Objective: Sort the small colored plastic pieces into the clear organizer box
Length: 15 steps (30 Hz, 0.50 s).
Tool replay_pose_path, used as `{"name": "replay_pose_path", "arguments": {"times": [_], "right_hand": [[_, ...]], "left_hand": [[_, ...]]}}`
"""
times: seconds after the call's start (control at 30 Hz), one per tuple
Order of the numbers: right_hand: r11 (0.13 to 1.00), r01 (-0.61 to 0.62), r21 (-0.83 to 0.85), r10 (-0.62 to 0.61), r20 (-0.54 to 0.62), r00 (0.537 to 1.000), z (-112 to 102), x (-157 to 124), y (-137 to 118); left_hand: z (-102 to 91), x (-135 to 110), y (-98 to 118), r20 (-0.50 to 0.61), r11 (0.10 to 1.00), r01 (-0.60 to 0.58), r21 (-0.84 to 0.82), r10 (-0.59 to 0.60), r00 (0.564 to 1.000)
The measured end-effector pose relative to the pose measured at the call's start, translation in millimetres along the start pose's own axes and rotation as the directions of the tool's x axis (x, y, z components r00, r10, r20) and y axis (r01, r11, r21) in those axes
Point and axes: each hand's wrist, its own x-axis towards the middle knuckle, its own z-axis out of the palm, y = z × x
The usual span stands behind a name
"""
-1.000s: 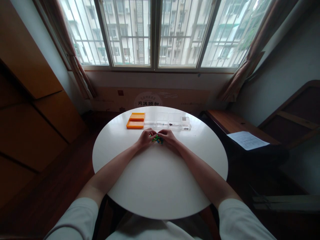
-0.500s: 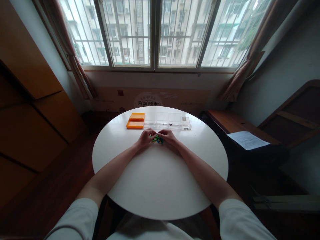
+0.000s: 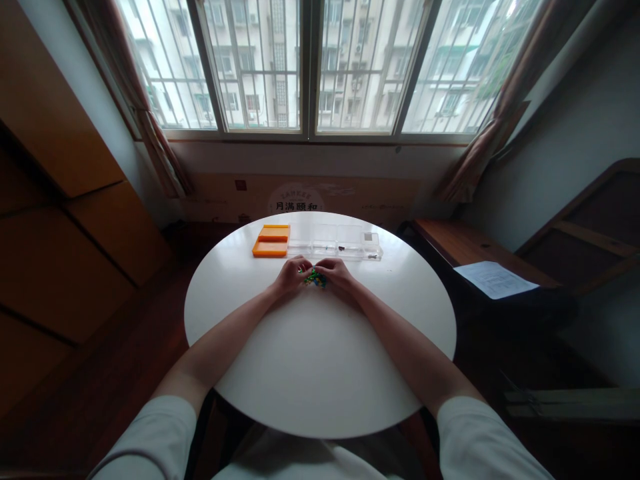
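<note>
A small pile of green, blue and yellow pieces (image 3: 316, 279), too small to name, lies on the white round table (image 3: 320, 360). My left hand (image 3: 291, 275) is at the pile's left side, its fingers bent and drawn together. From the right, my right hand (image 3: 336, 272) meets it with thumb and fingers pinched at the pile's far edge. The fingertips of both hands nearly touch, and whatever they hold is too small to make out. Just beyond the hands stand an orange open case (image 3: 271, 249) and a row of clear plastic compartments (image 3: 324, 235) with a few tiny dark items inside.
A printed sheet of paper (image 3: 496, 280) rests on a wooden bench (image 3: 450, 241) to the right of the table. Behind the table a long cardboard box (image 3: 210, 193) leans under the barred window (image 3: 350, 67). Wooden cabinets (image 3: 60, 267) stand at the left.
</note>
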Motion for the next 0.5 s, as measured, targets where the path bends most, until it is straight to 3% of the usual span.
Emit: {"name": "replay_pose_path", "arguments": {"times": [0.5], "right_hand": [[1.0,-0.008,-0.022,0.008,-0.005,1.0,-0.2,-0.9,-3.6]], "left_hand": [[-0.7,0.1,0.9,0.01,1.0,-0.022,0.003,0.022,1.0]]}}
